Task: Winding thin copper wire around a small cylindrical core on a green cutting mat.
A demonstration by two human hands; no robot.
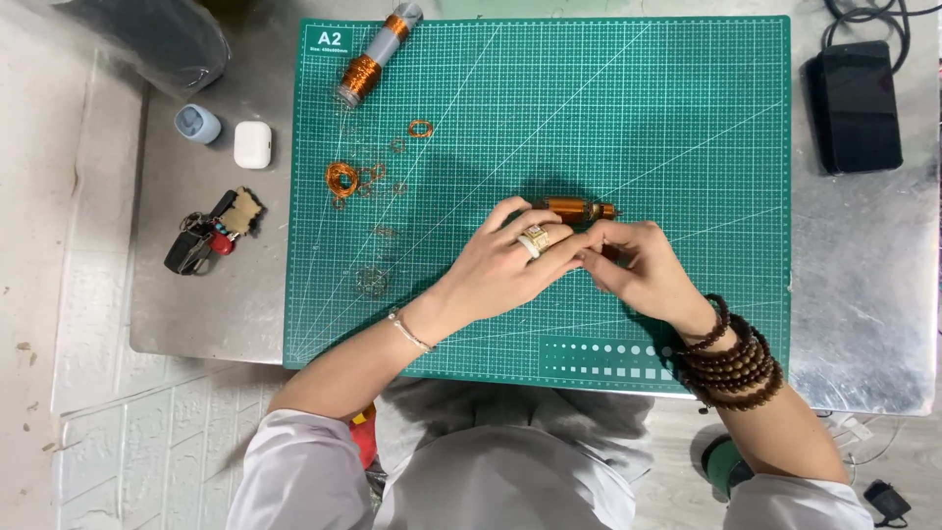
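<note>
My left hand (510, 265) and my right hand (638, 270) meet fingertip to fingertip over the green cutting mat (687, 118). Just beyond the fingers lies a small spool wound with copper wire (579, 209); the left fingers curl over its near side. Whether a thin wire is pinched between the fingertips cannot be seen. The left hand wears a ring and a thin bracelet, the right wrist several rows of dark wooden beads (731, 358).
A grey tube wound with copper wire (376, 56) lies at the mat's top left, with loose copper wire coils (343, 179) and rings below it. On the metal table (863, 294): a white earbud case (252, 144), a blue-grey case (197, 124), keys (211, 234), a black pedal-like box (856, 106).
</note>
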